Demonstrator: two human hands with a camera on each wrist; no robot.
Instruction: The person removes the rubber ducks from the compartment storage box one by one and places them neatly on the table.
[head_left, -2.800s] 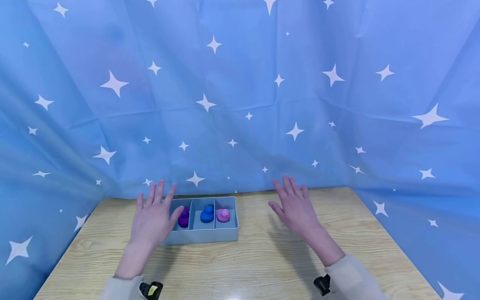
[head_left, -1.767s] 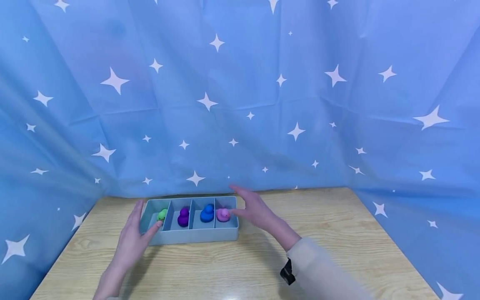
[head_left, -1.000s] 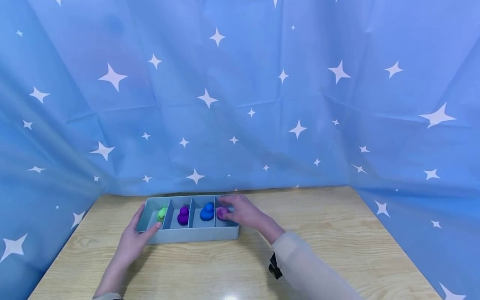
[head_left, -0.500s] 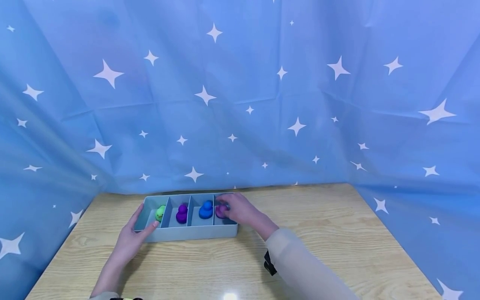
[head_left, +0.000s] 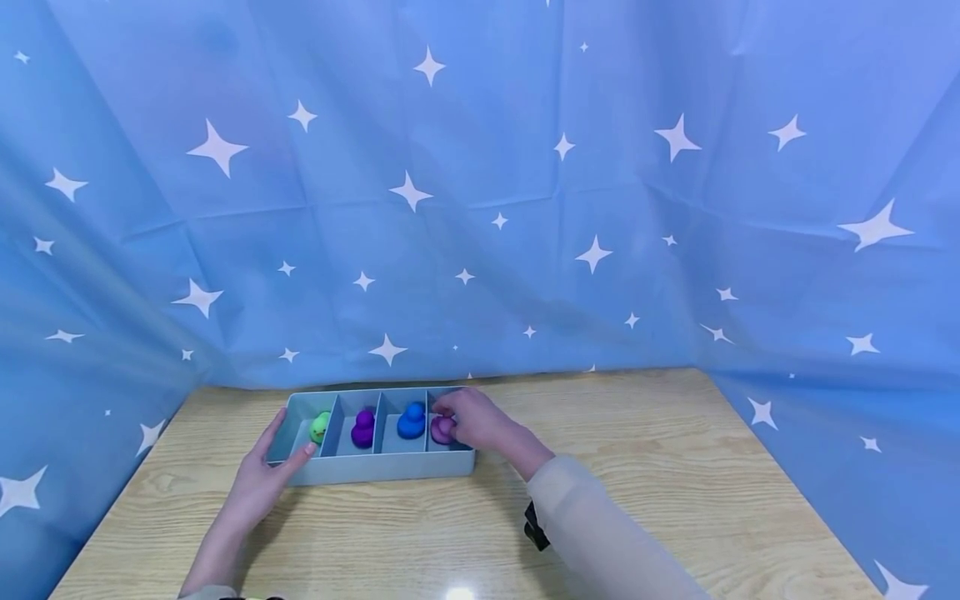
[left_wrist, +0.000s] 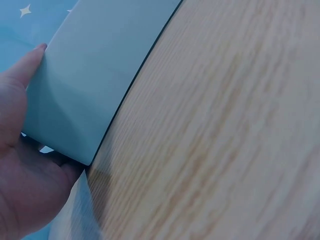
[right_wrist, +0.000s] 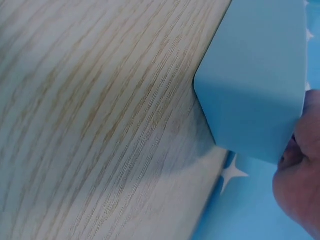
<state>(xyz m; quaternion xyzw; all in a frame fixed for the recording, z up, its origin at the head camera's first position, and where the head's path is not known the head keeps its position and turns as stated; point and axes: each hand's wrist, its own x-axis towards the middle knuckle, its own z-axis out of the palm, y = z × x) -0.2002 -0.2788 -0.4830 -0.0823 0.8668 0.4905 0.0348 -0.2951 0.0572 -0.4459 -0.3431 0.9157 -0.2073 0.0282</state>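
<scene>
A grey-blue box with compartments (head_left: 382,469) stands on the table, one small rubber duck in each compartment. From left to right they are a green duck (head_left: 319,427), a purple duck (head_left: 363,428), a blue duck (head_left: 411,421) and a pink duck (head_left: 442,430). My left hand (head_left: 257,482) holds the box's left end, thumb at the front rim and fingers round the side wall (left_wrist: 75,100). Reaching over the right end, my right hand (head_left: 483,423) pinches the pink duck, partly hiding it. In the right wrist view the box wall (right_wrist: 255,85) hides the ducks and fingertips.
The wooden table (head_left: 637,467) reaches to a blue curtain (head_left: 480,208) with white stars, which hangs behind and along both sides. The box stands left of centre, near the table's back edge.
From spread above the table, my left hand has moved to the box's left end and taken hold. My right hand has moved left into the right compartment and closed on the pink duck.
</scene>
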